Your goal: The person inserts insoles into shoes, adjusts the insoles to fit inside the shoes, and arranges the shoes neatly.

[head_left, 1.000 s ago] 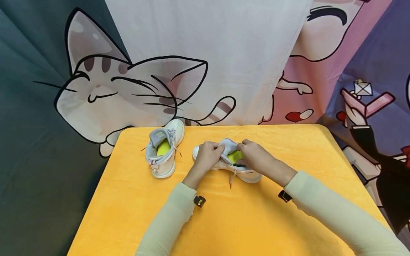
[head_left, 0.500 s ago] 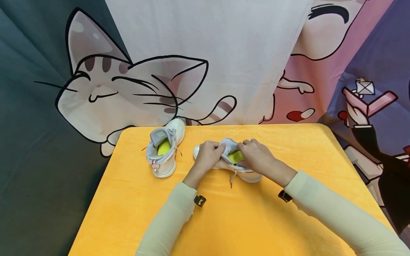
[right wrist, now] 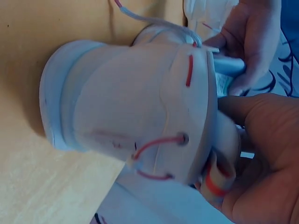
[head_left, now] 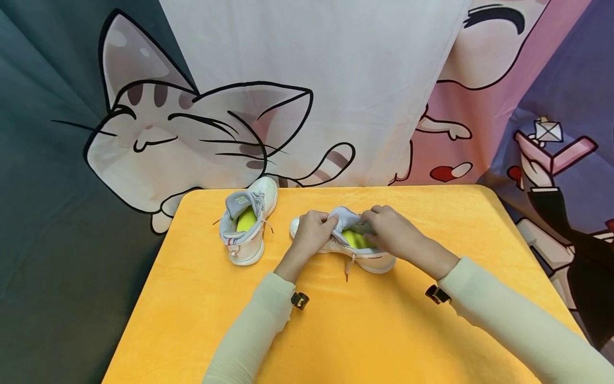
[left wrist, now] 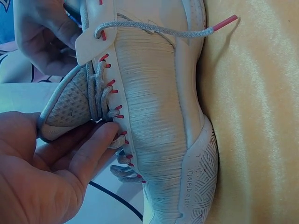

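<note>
A white sneaker (head_left: 376, 264) lies across the table, toe to the left, with a yellow-green insole (head_left: 356, 240) inside its opening. My left hand (head_left: 313, 233) pinches the sneaker's padded tongue (left wrist: 70, 107), thumb by the lace loops, and draws it away from the opening. At the heel end, my right hand (head_left: 394, 230) holds the far side of the collar; the right wrist view shows its thumb reaching into the opening and the other fingers by the striped heel tab (right wrist: 217, 179). Its fingertips are partly hidden.
A second white sneaker (head_left: 245, 250), also with a yellow-green insole, stands left, toe to the back edge. Both are on a yellow-covered table (head_left: 345, 330). A cartoon-printed curtain (head_left: 364, 80) hangs right behind it. A loose lace (left wrist: 163, 29) dangles over the sneaker's near side.
My right hand has moved slightly right along the opening, away from the tongue. More of the yellow-green insole now shows, lying along the inside. My left hand has stayed on the tongue.
</note>
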{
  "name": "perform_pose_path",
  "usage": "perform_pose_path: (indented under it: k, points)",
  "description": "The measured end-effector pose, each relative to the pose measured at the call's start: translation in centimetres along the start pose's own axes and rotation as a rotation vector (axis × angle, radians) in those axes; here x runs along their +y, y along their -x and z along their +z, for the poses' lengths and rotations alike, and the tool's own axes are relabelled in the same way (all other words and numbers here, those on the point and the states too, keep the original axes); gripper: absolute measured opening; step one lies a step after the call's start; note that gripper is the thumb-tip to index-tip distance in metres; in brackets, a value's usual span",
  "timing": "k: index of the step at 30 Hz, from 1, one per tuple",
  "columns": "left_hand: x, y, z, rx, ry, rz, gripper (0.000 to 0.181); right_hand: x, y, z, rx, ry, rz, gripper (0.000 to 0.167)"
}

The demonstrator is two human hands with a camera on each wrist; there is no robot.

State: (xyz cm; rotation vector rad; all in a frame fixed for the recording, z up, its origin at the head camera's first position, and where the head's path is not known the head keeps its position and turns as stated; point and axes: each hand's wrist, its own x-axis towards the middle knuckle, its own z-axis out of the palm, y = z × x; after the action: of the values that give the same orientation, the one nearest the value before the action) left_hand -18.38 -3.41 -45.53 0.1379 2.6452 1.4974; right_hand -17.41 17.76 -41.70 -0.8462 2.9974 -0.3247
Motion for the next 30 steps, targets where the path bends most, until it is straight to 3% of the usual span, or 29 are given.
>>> perform_pose_path:
  k: [4,11,14,23,30]
  points:
    - [0.1,0.0,0.0,-0.004,0.003,-0.008,0.054,0.9,0.4,-0.4,0.029,-0.019,0.009,0.025]
    - [0.1,0.2,-0.1,-0.014,0.029,-0.019,0.05,2.2,1.0,-0.8,-0.103,-0.139,0.184,0.041]
    - [0.2,0.2,0.0,-0.013,0.038,-0.004,0.05,2.6,1.1,-0.8,-0.139,-0.207,0.218,0.043]
    - [0.8,0.4,0.0,-0.009,0.05,0.004,0.052,3.2,0.8,-0.9,-0.121,-0.219,0.169,0.03]
    - [1.4,0.8,-0.2,-0.005,0.035,0.02,0.051,3.5,0.2,-1.1,-0.057,-0.198,0.141,0.024]
